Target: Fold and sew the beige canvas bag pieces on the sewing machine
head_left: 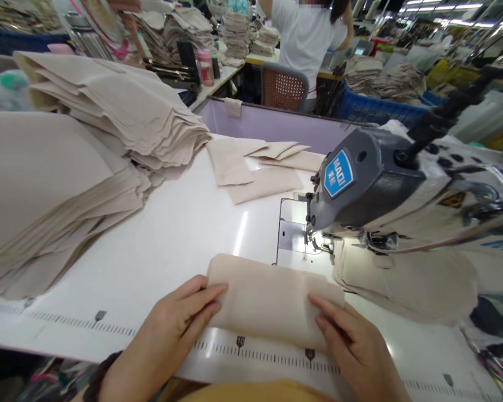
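A beige fabric piece (268, 298) with rounded corners lies in front of me, just short of the sewing machine (360, 178). My left hand (180, 318) pinches its left edge, with the thumb and fingers on either side of the cloth. At the right edge my right hand (347, 340) grips the same piece, its fingertips on the upper face. Beyond the fabric is the metal needle plate (292, 234), under the lit needle area. More beige pieces (406, 279) lie under the machine arm on the right.
Tall stacks of beige fabric (46, 184) fill the left of the white table (184, 251). Loose beige pieces (264, 181) lie at the back. A printed ruler scale (272, 357) runs along the front edge. Past the lilac partition (268, 123) a person in white (299, 39) works near a chair (285, 84).
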Tool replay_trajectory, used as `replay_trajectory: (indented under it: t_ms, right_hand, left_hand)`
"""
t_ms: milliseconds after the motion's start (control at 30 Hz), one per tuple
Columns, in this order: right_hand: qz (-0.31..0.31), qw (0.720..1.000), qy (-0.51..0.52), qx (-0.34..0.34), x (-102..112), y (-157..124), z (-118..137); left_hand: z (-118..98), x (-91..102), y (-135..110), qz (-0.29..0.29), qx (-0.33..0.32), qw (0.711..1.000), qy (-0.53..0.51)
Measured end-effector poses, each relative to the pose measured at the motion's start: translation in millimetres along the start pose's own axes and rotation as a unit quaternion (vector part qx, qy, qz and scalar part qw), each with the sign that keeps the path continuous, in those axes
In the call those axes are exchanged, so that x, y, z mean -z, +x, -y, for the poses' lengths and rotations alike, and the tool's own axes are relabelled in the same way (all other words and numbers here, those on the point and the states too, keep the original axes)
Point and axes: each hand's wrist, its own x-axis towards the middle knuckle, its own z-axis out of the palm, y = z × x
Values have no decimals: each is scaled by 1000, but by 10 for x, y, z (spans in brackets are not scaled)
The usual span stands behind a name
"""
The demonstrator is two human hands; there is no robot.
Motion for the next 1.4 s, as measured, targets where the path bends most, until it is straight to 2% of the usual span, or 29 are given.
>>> replay_trajectory:
  t_ms: [167, 367, 700, 833, 1033, 1167, 1400]
  right_hand:
    - [-27, 999, -45, 7, -44, -31, -15]
    - [-15, 991, -103, 79, -30, 18, -11]
    - [-13, 980, -166, 109, -46, 72, -74]
    - [-8, 977, -184, 108, -46, 71, -90]
    - [-10, 979, -190, 70, -55, 94, -36]
    - [-4, 973, -205, 103, -37, 123, -47]
    - [2, 967, -227, 120, -29, 141, -91]
  left_hand:
    - [-17, -9, 1, 30, 33, 999, -12]
    - [-39, 5, -39, 50, 83, 995, -32]
    - [-15, -20, -80, 10, 80, 996, -25]
    - [-6, -17, -67, 17, 82, 996, -24]
    - [-8, -23, -75, 15, 89, 996, -24]
    - [-9, -30, -53, 9, 86, 996, -30]
    - [-8, -26, -25, 22, 104, 994, -31]
